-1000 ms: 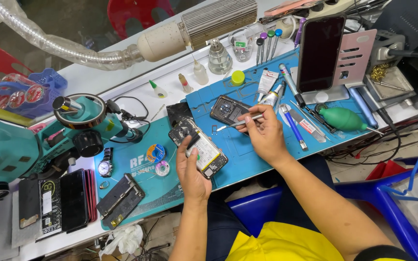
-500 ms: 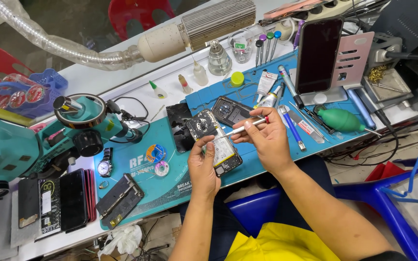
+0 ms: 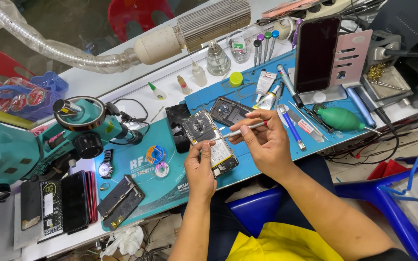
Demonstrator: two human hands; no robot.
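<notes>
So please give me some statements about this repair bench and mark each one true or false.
1. The right hand holds a thin tool. True.
2. The left hand rests on a wristwatch. False: its fingers grip the opened phone; the wristwatch lies apart.
3. A green rubber air blower lies on the blue mat. True.
4. The propped-up phone shows a bright picture. False: its screen is dark.
</notes>
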